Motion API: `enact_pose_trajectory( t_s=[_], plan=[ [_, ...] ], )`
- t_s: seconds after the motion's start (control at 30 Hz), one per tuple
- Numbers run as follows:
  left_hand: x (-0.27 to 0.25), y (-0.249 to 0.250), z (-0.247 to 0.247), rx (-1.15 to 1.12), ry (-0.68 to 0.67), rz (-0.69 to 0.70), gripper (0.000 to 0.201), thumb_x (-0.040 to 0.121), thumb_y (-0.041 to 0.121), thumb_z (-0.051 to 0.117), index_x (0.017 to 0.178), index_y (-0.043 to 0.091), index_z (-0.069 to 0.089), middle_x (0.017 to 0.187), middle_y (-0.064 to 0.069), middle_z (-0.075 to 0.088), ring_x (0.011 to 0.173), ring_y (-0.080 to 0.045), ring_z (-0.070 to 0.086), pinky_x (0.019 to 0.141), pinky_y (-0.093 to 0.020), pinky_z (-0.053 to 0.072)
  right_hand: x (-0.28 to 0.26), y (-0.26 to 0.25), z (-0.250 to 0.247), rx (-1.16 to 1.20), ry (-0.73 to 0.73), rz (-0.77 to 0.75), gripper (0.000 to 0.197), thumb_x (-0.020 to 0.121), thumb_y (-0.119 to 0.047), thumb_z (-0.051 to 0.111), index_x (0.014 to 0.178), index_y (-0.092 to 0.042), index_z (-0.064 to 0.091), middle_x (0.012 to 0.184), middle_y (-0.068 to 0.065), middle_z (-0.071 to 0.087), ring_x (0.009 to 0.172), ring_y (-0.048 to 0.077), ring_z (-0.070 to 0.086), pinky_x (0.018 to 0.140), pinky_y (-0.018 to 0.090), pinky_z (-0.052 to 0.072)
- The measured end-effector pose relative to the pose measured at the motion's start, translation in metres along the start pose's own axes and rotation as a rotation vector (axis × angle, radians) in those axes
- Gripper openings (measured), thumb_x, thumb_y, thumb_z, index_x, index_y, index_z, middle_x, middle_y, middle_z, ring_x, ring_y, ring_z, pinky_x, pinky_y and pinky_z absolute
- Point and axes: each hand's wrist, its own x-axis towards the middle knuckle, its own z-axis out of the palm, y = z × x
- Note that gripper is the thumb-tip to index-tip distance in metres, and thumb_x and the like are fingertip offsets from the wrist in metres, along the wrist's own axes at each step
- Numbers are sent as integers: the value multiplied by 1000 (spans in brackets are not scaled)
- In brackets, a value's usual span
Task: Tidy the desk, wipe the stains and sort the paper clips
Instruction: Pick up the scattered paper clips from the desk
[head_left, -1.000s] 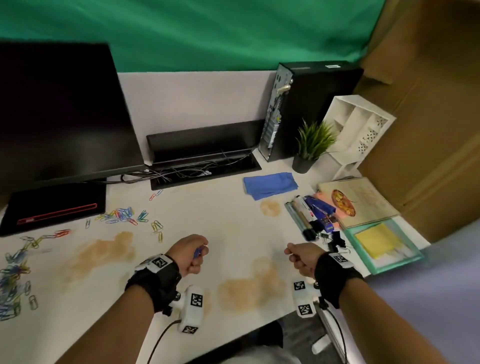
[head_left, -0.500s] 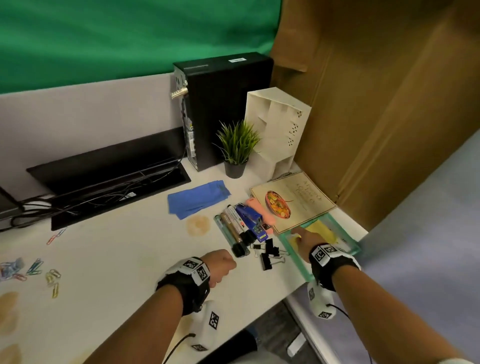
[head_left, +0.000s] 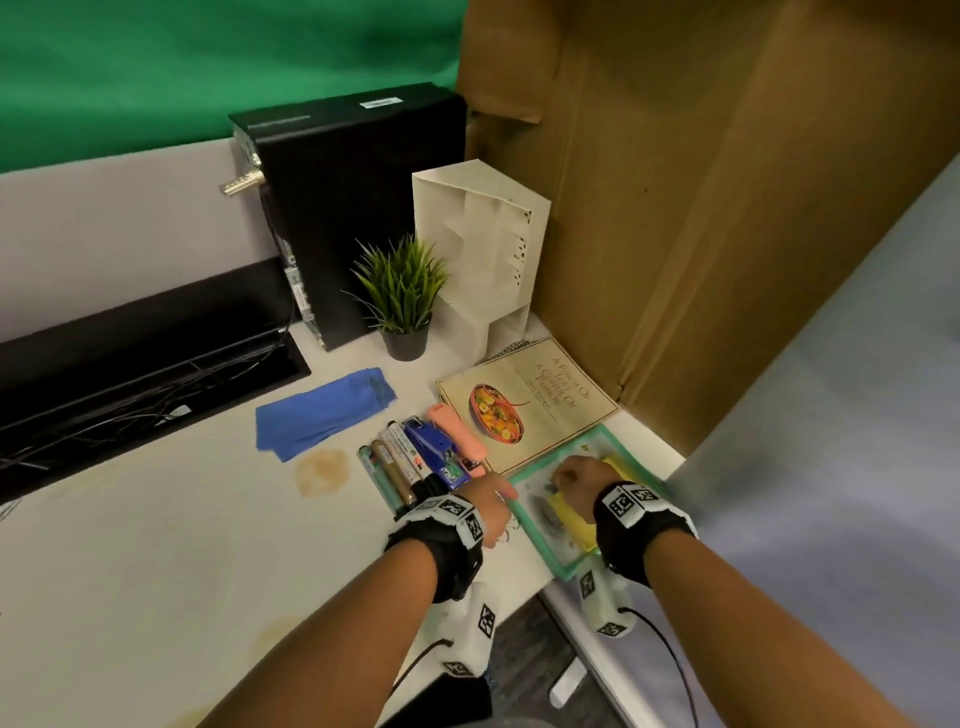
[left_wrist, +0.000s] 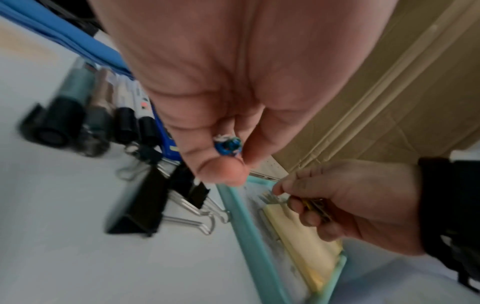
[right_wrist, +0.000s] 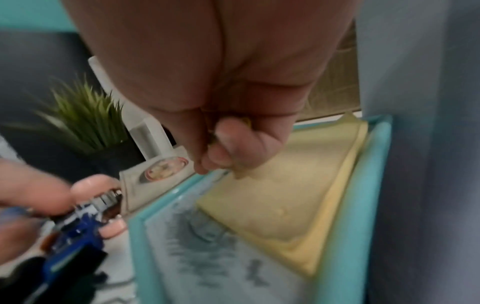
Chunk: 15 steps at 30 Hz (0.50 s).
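Note:
My left hand (head_left: 493, 506) is a fist at the tray's left rim, holding blue paper clips (left_wrist: 228, 145) in its curled fingers. My right hand (head_left: 576, 478) hovers over the teal tray (head_left: 530, 540) and grips a bunch of yellow paper clips (left_wrist: 314, 205). A few clips poke out at its fingertips (left_wrist: 279, 189). In the tray lies a yellow sticky-note pad (right_wrist: 285, 195), right under the right hand. A brown stain (head_left: 322, 470) marks the white desk beside a folded blue cloth (head_left: 322, 410).
Markers (head_left: 395, 462), a blue stapler (head_left: 434, 452) and black binder clips (left_wrist: 140, 205) lie left of the tray. Behind it are a cookbook (head_left: 524, 405), a potted plant (head_left: 400, 291), a white organizer (head_left: 483, 249) and a black computer (head_left: 353, 208). A cardboard wall (head_left: 675, 234) bounds the right side.
The view swung right, away from the monitor and the scattered clips. Both fists moved from the desk's middle to the right end, and the right hand now sits over the tray.

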Motion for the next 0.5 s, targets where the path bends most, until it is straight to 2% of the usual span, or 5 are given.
enact_pose_trajectory(
  t_s=[0.1,0.17,0.23,0.4,0.5],
  plan=[
    [13,12,8,-61,36,44,40,90,-1,40,126,14,50,127,-22,52,112,-43,54,92,-47,48,1,-9,1,103,-36,24,26,88,-12,44,101,-25,61,99,3,60,85,23,57,78,30,50],
    [19,17,11,-32,84,55,45,89,0,43,132,14,47,131,-15,51,115,-34,54,96,-37,47,-1,-14,0,96,-54,30,37,87,-9,46,119,-22,60,114,6,61,101,24,60,88,28,49],
    [24,19,13,11,119,54,51,88,1,45,136,18,45,131,-7,52,116,-26,53,94,-27,45,-3,-17,-1,76,-44,34,44,86,-9,50,128,-22,55,127,7,59,113,23,58,85,21,45],
    [26,20,15,-17,123,94,59,85,-2,43,138,23,43,135,-4,52,122,-23,50,94,-23,43,-7,-20,-4,87,27,26,41,87,-14,55,127,-23,57,126,5,60,111,21,60,81,20,45],
    [23,17,14,-80,150,148,55,85,-4,44,132,23,48,131,-5,56,117,-23,53,99,-32,46,-12,-17,-9,133,67,46,42,88,-11,52,127,-25,57,127,7,59,109,23,61,81,23,48]
  ],
)
